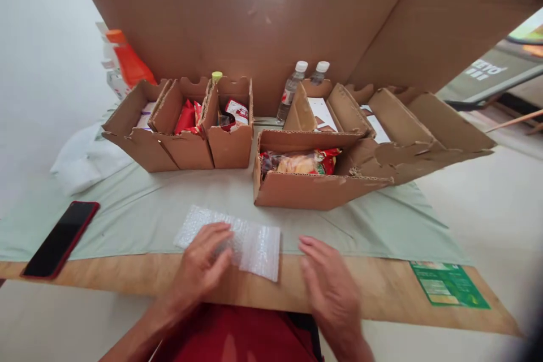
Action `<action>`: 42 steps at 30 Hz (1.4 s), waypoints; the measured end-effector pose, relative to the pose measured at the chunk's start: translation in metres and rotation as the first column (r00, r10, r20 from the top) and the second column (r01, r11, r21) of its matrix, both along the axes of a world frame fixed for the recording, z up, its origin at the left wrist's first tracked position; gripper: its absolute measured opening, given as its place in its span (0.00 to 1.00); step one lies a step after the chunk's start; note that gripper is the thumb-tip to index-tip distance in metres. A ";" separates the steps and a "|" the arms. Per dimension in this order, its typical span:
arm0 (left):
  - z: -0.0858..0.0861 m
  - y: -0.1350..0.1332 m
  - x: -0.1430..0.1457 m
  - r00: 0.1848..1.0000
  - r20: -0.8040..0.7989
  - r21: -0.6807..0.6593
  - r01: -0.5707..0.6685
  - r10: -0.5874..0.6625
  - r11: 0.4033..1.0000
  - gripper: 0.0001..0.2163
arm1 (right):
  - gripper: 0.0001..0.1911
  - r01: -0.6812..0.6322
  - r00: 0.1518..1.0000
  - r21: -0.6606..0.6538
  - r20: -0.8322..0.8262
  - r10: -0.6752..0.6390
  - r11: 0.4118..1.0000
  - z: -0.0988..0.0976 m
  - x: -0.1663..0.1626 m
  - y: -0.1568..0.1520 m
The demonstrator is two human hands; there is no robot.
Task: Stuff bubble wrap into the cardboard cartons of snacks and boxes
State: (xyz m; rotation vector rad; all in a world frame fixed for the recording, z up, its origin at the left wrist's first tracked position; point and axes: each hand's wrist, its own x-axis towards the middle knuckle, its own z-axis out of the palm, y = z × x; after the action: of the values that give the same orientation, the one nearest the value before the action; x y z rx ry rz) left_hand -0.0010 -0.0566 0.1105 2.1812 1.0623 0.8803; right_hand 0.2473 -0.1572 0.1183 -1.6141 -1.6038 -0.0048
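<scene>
A sheet of bubble wrap [250, 243] lies flat near the table's front edge. My left hand [201, 264] rests on its left part with the fingers stretched flat, holding nothing. Just right of the sheet my right hand [328, 283] hovers over the wooden edge, fingers straight and together, not touching the wrap. Behind the wrap stands a cardboard box [305, 189] with snack packets [301, 162] inside.
Three cardboard boxes [182, 147] with packets stand at back left, more boxes [394, 124] at back right. Two water bottles [292, 87] and an orange-capped bottle [129, 62] stand behind. A red phone [61, 239] lies left, a green card [449, 284] right, a large cardboard wall [254, 17] behind.
</scene>
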 end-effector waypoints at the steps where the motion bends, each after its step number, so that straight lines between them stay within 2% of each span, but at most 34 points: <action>1: -0.010 0.007 -0.007 0.996 -0.047 0.052 -0.074 0.077 0.996 0.12 | 0.13 -0.092 0.995 -0.033 0.030 0.093 0.995 0.001 -0.016 0.008; 3: -0.029 0.019 -0.018 0.972 -0.162 0.134 -0.148 0.168 0.980 0.11 | 0.17 -0.215 0.968 -0.165 0.092 0.232 0.963 0.001 -0.048 0.027; 4: -0.037 0.022 -0.020 0.957 -0.219 0.164 -0.155 0.190 0.974 0.12 | 0.21 -0.228 0.956 -0.256 0.122 0.265 0.939 0.000 -0.062 0.036; 6: -0.048 0.026 -0.023 0.931 -0.300 0.205 -0.151 0.209 0.967 0.12 | 0.30 -0.173 0.944 -0.423 0.187 0.272 0.890 -0.006 -0.080 0.048; 7: -0.051 0.026 -0.023 0.923 -0.323 0.218 -0.144 0.211 0.965 0.11 | 0.30 -0.131 0.941 -0.478 0.217 0.261 0.869 -0.011 -0.084 0.051; 9: -0.056 0.025 -0.024 0.915 -0.343 0.246 -0.128 0.210 0.961 0.11 | 0.19 -0.078 0.945 -0.525 0.232 0.230 0.848 -0.022 -0.080 0.051; 10: -0.057 0.024 -0.024 0.913 -0.349 0.257 -0.123 0.210 0.959 0.11 | 0.16 -0.083 0.956 -0.522 0.199 0.216 0.849 -0.027 -0.073 0.048; 11: -0.058 0.024 -0.025 0.911 -0.355 0.264 -0.118 0.210 0.957 0.11 | 0.18 -0.109 0.969 -0.498 0.139 0.204 0.860 -0.031 -0.063 0.043; 14: -0.058 0.028 -0.029 0.911 -0.368 0.260 -0.091 0.186 0.961 0.11 | 0.22 -0.135 0.990 -0.323 -0.087 0.112 0.937 -0.034 -0.021 0.023; 17: -0.056 0.041 -0.032 0.916 -0.360 0.270 -0.080 0.178 0.960 0.13 | 0.14 0.054 0.985 -0.168 -0.154 -0.081 0.984 -0.031 0.023 0.001; 19: -0.055 0.053 -0.033 0.901 -0.383 0.293 -0.089 0.203 0.952 0.16 | 0.14 0.169 0.969 -0.151 -0.156 -0.192 0.974 -0.032 0.044 -0.011; 21: -0.054 0.064 -0.034 0.869 -0.444 0.300 -0.087 0.220 0.950 0.19 | 0.16 0.223 0.954 -0.174 -0.164 -0.251 0.959 -0.039 0.054 -0.020; 24: -0.052 0.072 -0.035 0.831 -0.511 0.290 -0.074 0.220 0.954 0.14 | 0.16 0.252 0.941 -0.183 -0.182 -0.285 0.950 -0.054 0.055 -0.026; 27: -0.047 0.069 -0.033 0.852 -0.478 0.311 -0.061 0.212 0.948 0.06 | 0.15 0.277 0.935 -0.150 -0.184 -0.302 0.949 -0.062 0.051 -0.026; 31: -0.042 0.063 -0.030 0.875 -0.429 0.323 -0.082 0.223 0.943 0.05 | 0.15 0.294 0.945 -0.098 -0.120 -0.304 0.951 -0.056 0.055 -0.017; 33: -0.041 0.063 -0.030 0.866 -0.437 0.322 -0.102 0.243 0.941 0.05 | 0.17 0.280 0.955 -0.143 -0.056 -0.290 0.949 -0.053 0.062 -0.012; 36: -0.038 0.062 -0.031 0.857 -0.427 0.338 -0.146 0.289 0.930 0.09 | 0.20 0.347 0.938 -0.229 0.105 -0.332 0.909 -0.049 0.070 -0.009; 39: -0.028 0.048 -0.022 0.903 -0.314 0.372 -0.167 0.293 0.913 0.15 | 0.18 0.445 0.888 -0.139 0.199 -0.415 0.885 -0.041 0.064 -0.009; 40: -0.024 0.039 -0.015 0.928 -0.274 0.373 -0.140 0.253 0.917 0.17 | 0.17 0.425 0.895 -0.107 0.203 -0.398 0.899 -0.038 0.055 -0.006; 42: -0.020 0.021 0.003 0.966 -0.240 0.341 -0.007 0.094 0.940 0.21 | 0.17 0.280 0.944 -0.117 0.216 -0.250 0.953 -0.033 0.027 0.006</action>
State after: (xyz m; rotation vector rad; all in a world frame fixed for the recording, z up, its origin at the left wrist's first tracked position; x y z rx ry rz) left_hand 0.0025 -0.0356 0.0902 2.6203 1.1614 0.8761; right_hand 0.2741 -0.1507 0.0855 -1.9890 -1.5500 -0.2013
